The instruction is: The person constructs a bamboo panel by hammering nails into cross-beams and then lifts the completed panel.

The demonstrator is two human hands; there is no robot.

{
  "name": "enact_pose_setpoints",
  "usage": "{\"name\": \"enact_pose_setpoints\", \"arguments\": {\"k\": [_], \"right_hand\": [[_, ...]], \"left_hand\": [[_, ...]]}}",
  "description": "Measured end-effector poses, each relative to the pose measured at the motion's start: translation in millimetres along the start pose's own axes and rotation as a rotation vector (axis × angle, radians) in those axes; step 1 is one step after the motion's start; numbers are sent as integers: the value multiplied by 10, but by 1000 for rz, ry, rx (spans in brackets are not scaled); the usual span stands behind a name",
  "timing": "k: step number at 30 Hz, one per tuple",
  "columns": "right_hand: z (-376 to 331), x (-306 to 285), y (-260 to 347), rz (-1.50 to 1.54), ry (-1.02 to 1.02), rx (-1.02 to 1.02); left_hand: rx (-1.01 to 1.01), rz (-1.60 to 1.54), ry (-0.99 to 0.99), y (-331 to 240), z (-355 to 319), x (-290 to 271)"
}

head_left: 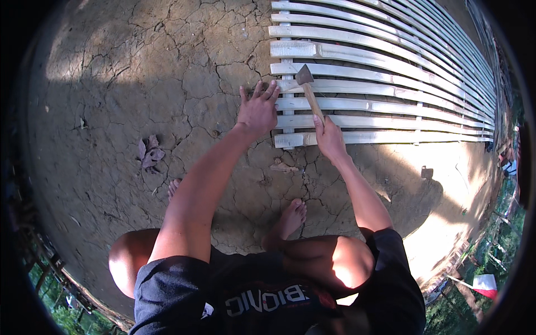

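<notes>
My right hand (330, 137) is wrapped round the pale wooden handle of a small hatchet (314, 101). Its dark, wedge-shaped head (304, 75) is over the slats near their left ends. My left hand (258, 112) is open with fingers spread, palm down by the left edge of a bamboo slat panel (357, 106). Its fingertips are at the end of one slat (329, 86); whether they press on it I cannot tell. The pale slats lie side by side with gaps, across a crosspiece (288, 102) near their left ends.
Cracked, bare earth (184, 67) surrounds the panel. A dry curled leaf (151, 153) lies to the left, and a smaller dry leaf (283, 166) is below the panel. My bare foot (292, 218) rests close in front of me. A red and white cloth (484, 285) shows at lower right.
</notes>
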State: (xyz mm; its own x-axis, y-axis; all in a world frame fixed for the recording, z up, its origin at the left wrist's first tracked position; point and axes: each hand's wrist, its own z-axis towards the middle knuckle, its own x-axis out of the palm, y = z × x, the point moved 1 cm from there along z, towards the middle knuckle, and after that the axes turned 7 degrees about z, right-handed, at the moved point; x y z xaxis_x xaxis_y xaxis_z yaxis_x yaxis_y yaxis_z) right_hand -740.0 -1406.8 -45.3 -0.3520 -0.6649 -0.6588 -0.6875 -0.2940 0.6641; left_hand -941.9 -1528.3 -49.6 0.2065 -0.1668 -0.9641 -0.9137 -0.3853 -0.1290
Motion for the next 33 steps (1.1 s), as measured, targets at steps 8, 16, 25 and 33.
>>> {"name": "enact_pose_setpoints", "arguments": {"k": [8,16,25,33], "right_hand": [[-85,-267,415,398,241,182],[81,-490,391,353,340,189],[75,-499,394,448,261,161],[194,-640,341,338,323,118]], "left_hand": [[-10,11,41,71,-28,31],[-5,-4,18,74,-60,40],[1,-6,5,73,-52,75],[-2,-28,29,56,-56,75]]}}
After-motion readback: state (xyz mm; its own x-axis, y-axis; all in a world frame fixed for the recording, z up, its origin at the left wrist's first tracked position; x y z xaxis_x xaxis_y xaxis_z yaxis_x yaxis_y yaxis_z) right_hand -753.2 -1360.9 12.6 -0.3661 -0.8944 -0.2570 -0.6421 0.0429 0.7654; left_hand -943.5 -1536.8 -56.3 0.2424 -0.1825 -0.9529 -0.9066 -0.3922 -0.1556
